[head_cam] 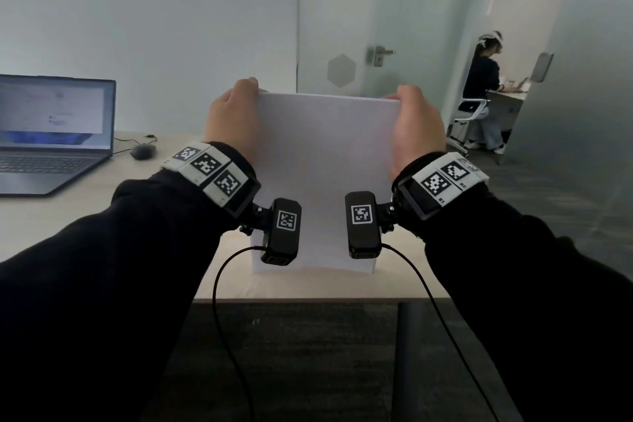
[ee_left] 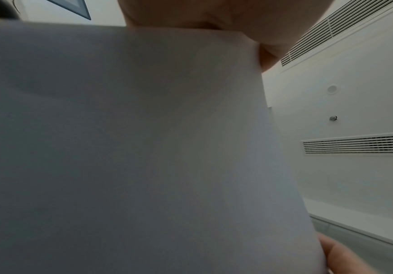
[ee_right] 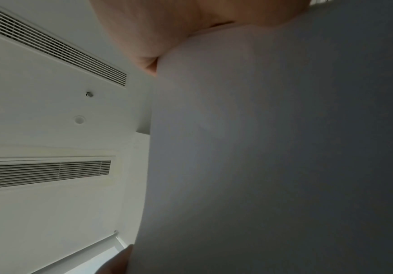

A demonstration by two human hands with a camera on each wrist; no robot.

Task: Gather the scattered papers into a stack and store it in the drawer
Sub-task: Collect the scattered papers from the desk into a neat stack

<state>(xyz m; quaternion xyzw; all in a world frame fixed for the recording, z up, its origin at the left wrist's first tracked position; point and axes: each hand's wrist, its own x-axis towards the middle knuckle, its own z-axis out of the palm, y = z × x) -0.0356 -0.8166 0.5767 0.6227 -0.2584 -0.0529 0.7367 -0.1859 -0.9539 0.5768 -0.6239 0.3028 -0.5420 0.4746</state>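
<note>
While the stack of white papers (head_cam: 322, 178) stands upright on its bottom edge on the pale table (head_cam: 68, 216), it serves as the landmark for everything else. Well to its left sits an open laptop (head_cam: 54, 134) with a lit screen, and between laptop and stack lies a dark mouse (head_cam: 142, 151) with its cable. The left hand (head_cam: 233, 116) grips the stack's upper left edge, fingers curled over the top corner and thumb on the near face; the left wrist view shows the same hand (ee_left: 214, 16) pressed against the sheet (ee_left: 132, 148). The right hand (head_cam: 416, 123) grips the upper right edge in the same way, fingers wrapped behind, and its wrist view shows that hand (ee_right: 167, 27) closed round the paper's (ee_right: 273, 148) edge. Black sleeves and marker-covered wristbands flank the stack's lower half. Behind it stands a frosted glass door (head_cam: 342, 27); far to its right another person (head_cam: 483, 86) sits at a desk.
</note>
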